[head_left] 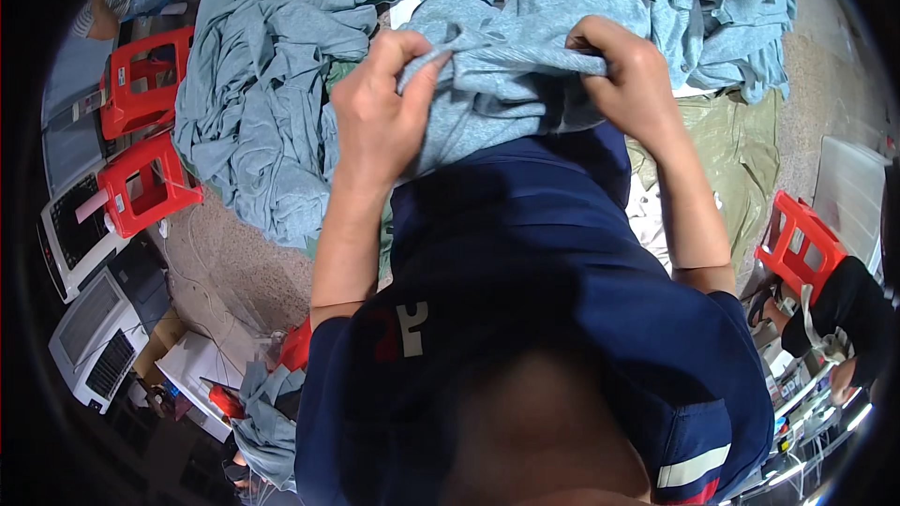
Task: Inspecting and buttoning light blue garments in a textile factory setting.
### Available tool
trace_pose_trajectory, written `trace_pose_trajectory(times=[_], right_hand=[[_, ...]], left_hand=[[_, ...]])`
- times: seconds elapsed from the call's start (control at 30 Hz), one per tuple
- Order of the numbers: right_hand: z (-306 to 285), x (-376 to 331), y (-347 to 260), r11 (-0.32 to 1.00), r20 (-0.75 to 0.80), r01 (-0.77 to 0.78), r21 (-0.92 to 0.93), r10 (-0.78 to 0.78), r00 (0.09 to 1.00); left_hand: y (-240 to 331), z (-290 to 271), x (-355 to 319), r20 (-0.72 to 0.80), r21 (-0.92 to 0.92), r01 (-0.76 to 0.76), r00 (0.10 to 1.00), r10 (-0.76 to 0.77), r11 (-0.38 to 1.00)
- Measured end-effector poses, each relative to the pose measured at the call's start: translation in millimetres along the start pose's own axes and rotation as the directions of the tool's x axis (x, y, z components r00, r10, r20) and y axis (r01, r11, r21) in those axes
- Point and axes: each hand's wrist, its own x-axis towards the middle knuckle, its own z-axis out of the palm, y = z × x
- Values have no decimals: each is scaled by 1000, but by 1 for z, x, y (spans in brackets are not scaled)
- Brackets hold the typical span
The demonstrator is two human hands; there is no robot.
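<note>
Your left hand [380, 112] and right hand [633, 80] pinch one edge of the pale blue-grey, heathered knit garment [492, 112] at your navy-clothed lap [516, 173]; keep both pinches level, tension even, so the fabric doesn't twist.

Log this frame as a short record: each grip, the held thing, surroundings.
Left grip: closed on the edge of the cloth
Right grip: closed on the cloth's edge, farther right
Held: gray-blue, bunched, edge spanning both grips
Left: large cloth pile; two red stools, upper and lower
Right: ribbed cloth pile, olive sheet, another red stool
Others: person in black, far right
</note>
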Motion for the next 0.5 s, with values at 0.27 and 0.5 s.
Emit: trace_pose_trajectory(times=[0.27,0.5], right_hand=[[11,-16,72,978,91,-204,38,200,976],[10,-55,-6,866,-375,482,-129,-493,785]], left_hand=[[-41,21,5,351,16,259,903,-248,966],[-43,21,3,337,17,292,899,-280,956]])
